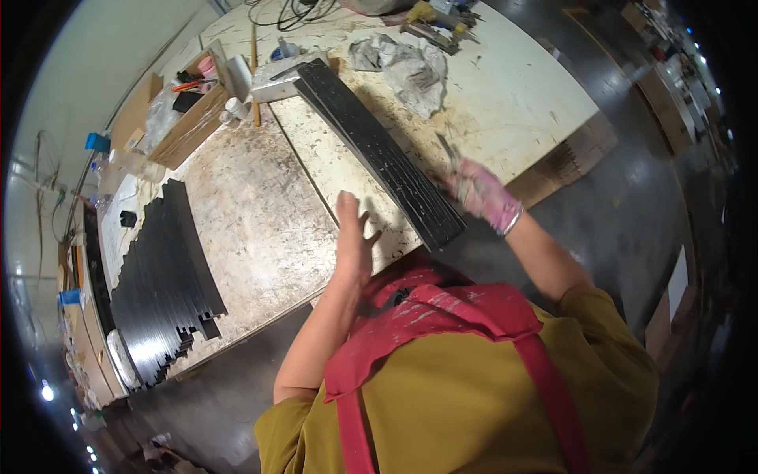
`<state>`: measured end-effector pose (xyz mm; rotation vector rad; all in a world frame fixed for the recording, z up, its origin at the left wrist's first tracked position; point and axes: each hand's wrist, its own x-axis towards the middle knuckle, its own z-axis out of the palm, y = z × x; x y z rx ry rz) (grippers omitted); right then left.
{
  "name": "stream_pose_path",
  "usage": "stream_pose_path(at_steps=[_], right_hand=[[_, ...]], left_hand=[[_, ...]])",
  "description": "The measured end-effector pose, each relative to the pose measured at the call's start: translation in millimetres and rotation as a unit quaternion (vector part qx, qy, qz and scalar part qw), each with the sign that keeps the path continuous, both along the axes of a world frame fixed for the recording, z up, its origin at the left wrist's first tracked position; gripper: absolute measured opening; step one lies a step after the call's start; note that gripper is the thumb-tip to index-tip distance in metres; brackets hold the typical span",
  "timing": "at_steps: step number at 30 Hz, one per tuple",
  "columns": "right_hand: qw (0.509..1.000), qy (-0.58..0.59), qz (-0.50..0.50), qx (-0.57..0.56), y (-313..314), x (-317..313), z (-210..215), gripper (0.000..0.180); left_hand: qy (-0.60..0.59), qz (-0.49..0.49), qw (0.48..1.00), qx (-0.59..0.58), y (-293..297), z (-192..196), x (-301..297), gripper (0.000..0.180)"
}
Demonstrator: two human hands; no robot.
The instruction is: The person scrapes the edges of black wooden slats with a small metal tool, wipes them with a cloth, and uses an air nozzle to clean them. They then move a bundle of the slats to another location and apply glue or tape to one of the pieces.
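A stack of long black strips [379, 154] lies at a slant across the white tabletop, its near end by the table's front edge. Just left of the stack, my bare left hand [357, 237] is raised with fingers apart and nothing in it. On the stack's right side, my right hand [483, 192] wears a stained pink glove and is closed on a thin flat-bladed tool [444, 147]. The tool's blade points up and away; its handle is hidden in the glove, so its exact kind does not show.
Many black strips [162, 276] lie side by side at the left. A wooden box [189, 126] of small items, a wooden stick [254, 79], a metal block [276, 83] and a crumpled rag [407, 71] are farther back. A yellow-handled tool [430, 16] lies at the far edge.
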<state>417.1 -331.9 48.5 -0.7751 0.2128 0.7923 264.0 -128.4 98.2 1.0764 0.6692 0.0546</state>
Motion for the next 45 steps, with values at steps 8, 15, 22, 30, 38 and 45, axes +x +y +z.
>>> stream_pose_path(at_steps=[8,15,22,30,38,45], right_hand=[[0.995,0.062,0.071,-0.021,25,-42,-15,0.038],[0.998,0.013,-0.024,-0.063,69,-95,-45,0.041],[0.996,0.083,-0.036,0.007,75,-106,-15,0.037],[0.986,-0.110,-0.125,-0.015,60,-51,-20,0.016],[0.804,-0.556,0.174,-0.119,85,59,97,0.024],[0.317,-0.841,0.428,-0.091,75,-11,121,0.013]], left_hand=[[0.000,-0.067,0.997,0.025,-26,20,29,0.107],[0.036,-0.114,0.993,-0.007,23,38,9,0.082],[-0.010,-0.125,0.992,0.016,25,36,9,0.087],[0.011,-0.045,0.996,0.083,20,34,1,0.075],[0.045,-0.001,0.934,0.354,-52,45,-66,0.099],[0.196,0.098,0.793,0.568,-94,39,-50,0.072]])
